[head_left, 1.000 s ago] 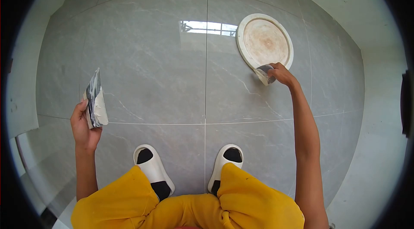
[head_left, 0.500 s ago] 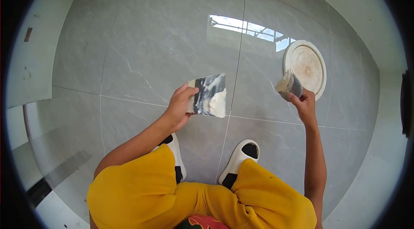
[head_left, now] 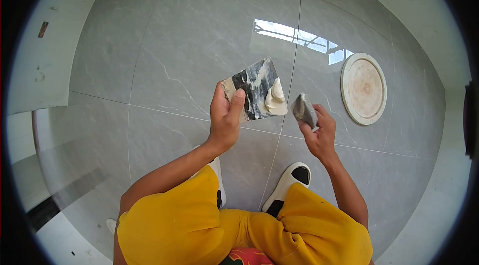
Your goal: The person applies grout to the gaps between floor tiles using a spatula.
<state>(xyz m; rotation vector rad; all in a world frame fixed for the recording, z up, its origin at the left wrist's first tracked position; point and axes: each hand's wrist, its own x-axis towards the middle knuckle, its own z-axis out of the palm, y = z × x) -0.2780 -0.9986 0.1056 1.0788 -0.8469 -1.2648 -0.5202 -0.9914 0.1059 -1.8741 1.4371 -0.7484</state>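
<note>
My left hand (head_left: 225,121) is closed on a wide putty scraper (head_left: 255,88), thumb on top. Its dark face is streaked with white paste, and a thick dollop of putty (head_left: 276,97) sits near the right edge. To the right, my right hand (head_left: 321,131) grips a smaller putty knife (head_left: 304,109), its blade tilted up and partly seen edge-on with smears on it. A small gap separates the two tools, both held above the floor.
A round whitish lid (head_left: 363,89) with a brownish middle lies on the grey tiled floor (head_left: 199,30) at the right. White walls (head_left: 42,65) curve round both sides. My shoes (head_left: 289,182) stand below my hands.
My right hand has moved left, away from the lid and close to the wide scraper. My left hand has risen slightly and turned the scraper. The view has shifted a little.
</note>
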